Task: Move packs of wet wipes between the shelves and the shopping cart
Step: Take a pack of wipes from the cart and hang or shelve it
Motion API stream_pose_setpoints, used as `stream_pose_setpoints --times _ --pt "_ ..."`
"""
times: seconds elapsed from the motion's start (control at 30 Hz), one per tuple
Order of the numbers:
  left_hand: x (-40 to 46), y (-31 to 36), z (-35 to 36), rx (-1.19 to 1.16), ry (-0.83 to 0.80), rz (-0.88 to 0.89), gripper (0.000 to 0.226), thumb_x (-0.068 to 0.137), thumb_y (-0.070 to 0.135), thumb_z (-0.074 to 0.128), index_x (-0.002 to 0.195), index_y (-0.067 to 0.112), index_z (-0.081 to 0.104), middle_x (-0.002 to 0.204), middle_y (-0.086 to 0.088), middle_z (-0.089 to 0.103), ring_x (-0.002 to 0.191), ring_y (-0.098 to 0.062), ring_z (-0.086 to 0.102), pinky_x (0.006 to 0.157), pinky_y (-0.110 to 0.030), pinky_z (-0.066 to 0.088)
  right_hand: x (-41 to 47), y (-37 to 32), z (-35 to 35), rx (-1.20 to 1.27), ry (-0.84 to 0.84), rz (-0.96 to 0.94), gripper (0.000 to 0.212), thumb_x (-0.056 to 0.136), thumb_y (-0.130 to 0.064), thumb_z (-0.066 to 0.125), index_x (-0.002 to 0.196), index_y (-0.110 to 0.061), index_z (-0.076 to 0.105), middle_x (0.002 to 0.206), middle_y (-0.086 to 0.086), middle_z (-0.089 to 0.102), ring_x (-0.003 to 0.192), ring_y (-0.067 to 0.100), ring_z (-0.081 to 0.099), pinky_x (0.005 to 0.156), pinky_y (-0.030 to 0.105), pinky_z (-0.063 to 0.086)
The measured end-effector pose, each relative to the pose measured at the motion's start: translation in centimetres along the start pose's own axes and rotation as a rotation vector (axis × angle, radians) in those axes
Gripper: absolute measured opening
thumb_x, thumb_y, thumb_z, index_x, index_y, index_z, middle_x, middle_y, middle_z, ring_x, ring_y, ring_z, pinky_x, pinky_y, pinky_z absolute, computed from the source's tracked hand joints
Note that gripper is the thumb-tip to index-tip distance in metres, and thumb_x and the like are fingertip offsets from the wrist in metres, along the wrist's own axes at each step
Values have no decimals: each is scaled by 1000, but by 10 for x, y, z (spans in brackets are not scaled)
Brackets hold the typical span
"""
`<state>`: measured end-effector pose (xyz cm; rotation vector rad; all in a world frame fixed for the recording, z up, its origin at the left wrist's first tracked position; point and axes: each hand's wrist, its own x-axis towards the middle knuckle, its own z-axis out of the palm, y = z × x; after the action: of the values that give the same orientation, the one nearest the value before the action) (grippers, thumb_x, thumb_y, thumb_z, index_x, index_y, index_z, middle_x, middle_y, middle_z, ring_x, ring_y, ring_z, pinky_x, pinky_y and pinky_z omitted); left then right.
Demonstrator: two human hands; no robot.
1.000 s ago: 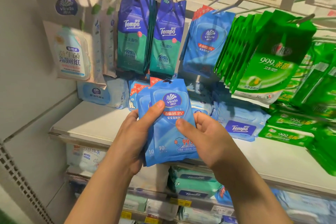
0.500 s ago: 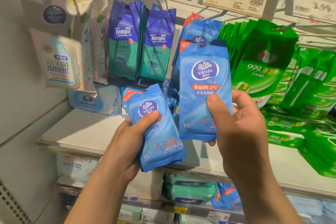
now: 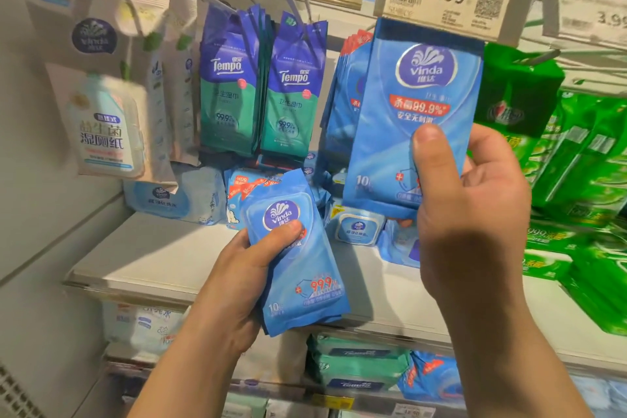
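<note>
Restocking step in hand. Left hand point(image 3: 251, 268) grips a small stack of blue Vinda packs point(image 3: 298, 268) near the shelf edge point(image 3: 142, 278). Right hand point(image 3: 464, 214) pinches one raised pack point(image 3: 414, 119), thumb in front. Farther right, hanging blue packs point(image 3: 342, 102) mark the peg, itself apparently hidden. Next move: align the header hole with that peg.

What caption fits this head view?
Right hand lifts one blue Vinda pack toward hanging packs; left hand holds more.
</note>
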<state>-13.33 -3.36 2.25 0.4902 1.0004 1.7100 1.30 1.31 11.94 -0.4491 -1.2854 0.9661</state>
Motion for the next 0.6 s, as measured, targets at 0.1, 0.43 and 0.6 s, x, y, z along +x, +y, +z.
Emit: stream_pose_setpoints --times 0.1,0.43,0.6 --pt "0 1 -1 -1 -7 2 36 69 23 75 104 13 71 89 -11 78 68 -25 73 63 -40 62 5 3 1 10 19 11 18 98 -11 63 111 0 57 83 -1 78 73 12 73 65 30 58" --pt "1 7 -5 -7 -13 -17 36 75 24 74 108 11 70 90 -13 77 68 -26 74 58 -39 62 4 9 1 -50 29 12 8 99 -11 62 103 -5 57 79 -1 77 69 13 71 63 32 59" --pt "-1 8 -4 -7 -27 -14 33 74 23 73 105 12 70 89 -13 77 67 -25 73 58 -38 62 3 14 1 -68 61 79 10 98 -13 64 103 -7 59 84 3 79 75 22 74 72 48 63"
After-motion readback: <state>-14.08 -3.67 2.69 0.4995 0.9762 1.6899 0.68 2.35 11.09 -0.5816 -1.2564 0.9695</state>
